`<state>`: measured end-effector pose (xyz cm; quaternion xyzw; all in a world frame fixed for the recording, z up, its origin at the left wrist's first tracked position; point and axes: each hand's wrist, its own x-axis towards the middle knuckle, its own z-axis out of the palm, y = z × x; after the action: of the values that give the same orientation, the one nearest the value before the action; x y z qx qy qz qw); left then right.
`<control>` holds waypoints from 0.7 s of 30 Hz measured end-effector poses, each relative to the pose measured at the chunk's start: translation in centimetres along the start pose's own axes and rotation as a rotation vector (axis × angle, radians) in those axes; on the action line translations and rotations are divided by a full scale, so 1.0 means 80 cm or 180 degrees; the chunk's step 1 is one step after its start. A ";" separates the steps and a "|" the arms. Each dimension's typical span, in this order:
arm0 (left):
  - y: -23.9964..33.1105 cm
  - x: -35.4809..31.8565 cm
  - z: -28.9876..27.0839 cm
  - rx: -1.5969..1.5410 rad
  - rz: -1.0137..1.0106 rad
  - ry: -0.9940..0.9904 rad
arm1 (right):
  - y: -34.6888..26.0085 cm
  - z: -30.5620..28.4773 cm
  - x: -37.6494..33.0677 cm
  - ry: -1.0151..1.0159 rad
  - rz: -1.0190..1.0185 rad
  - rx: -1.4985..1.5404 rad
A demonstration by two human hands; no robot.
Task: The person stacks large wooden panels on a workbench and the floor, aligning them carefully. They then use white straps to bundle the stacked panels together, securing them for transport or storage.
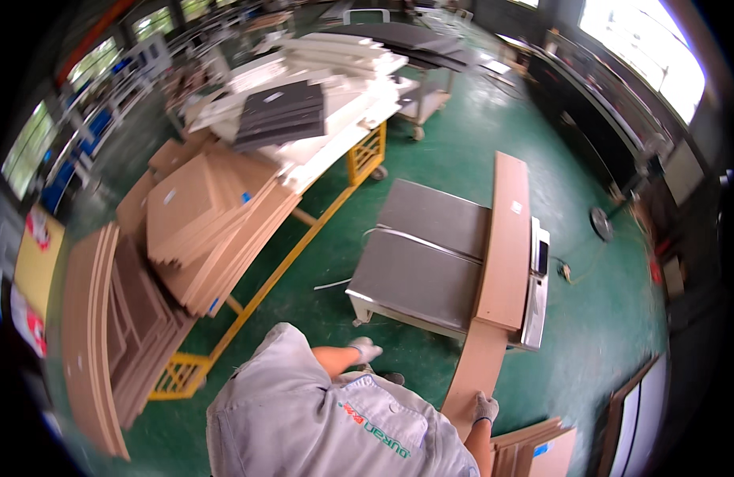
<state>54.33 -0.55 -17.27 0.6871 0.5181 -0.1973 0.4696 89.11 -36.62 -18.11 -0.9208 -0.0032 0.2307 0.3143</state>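
Observation:
My right hand (pixel 484 407), in a light knitted glove, is closed on the edge of a long brown board (pixel 480 370) near my body. The far end of this board meets another long brown board (pixel 506 238) with a small white label, lying lengthwise along the right side of a low steel-topped table (pixel 414 270). A white strap (pixel 426 245) runs across the tabletop and passes under the labelled board. My left hand (pixel 365 350), also gloved, hangs in front of me near the table's front left corner, its fingers loosely bent and holding nothing visible.
To the left, a yellow-framed cart (pixel 255 318) bears stacked brown panels (pixel 200 207), dark panels (pixel 283 115) and white boards (pixel 335 56). More brown boards (pixel 534 449) stand low at the right. A fan's round base (pixel 601 224) and a cable lie on the green floor.

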 end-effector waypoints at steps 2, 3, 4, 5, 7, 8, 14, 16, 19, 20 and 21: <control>-0.079 -0.045 -0.030 -0.0295 -0.0755 0.0690 | -0.010 0.006 0.007 0.0136 -0.0148 -0.0277; -0.114 -0.075 -0.041 -0.0428 -0.1027 0.0846 | -0.014 0.005 0.010 0.0169 -0.0187 -0.0511; -0.150 -0.105 -0.044 -0.0536 -0.1300 0.0980 | -0.018 0.004 0.010 0.0215 -0.0208 -0.0736; -0.191 -0.120 -0.038 -0.0705 -0.1502 0.1168 | -0.018 0.002 0.009 0.0286 -0.0212 -0.0915; -0.267 -0.173 -0.006 -0.0821 -0.1660 0.1424 | -0.040 0.006 -0.013 0.0306 -0.0255 -0.1067; -0.300 -0.194 0.022 -0.0941 -0.1799 0.1573 | -0.047 0.004 -0.029 0.0306 -0.0288 -0.1140; -0.347 -0.305 0.226 -0.1298 -0.2190 0.1170 | -0.002 0.014 -0.116 0.1002 -0.1859 -0.2008; -0.408 -0.300 0.352 -0.1546 -0.1815 0.1413 | 0.005 0.027 -0.160 0.0733 -0.2339 -0.1909; -0.472 -0.309 0.423 -0.1243 -0.1458 0.0679 | 0.015 0.023 -0.219 0.0479 -0.2696 -0.1799; -0.469 -0.335 0.427 -0.1447 -0.1634 0.0798 | 0.011 0.028 -0.235 0.0412 -0.2824 -0.1781; -0.453 -0.379 0.422 -0.1688 -0.1840 0.0915 | 0.007 0.039 -0.245 0.0289 -0.3032 -0.1899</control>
<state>17.42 -44.40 -26.51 0.3892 0.7828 -0.0828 0.4785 70.16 -38.25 -12.33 -0.8757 -0.4701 0.0126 0.1097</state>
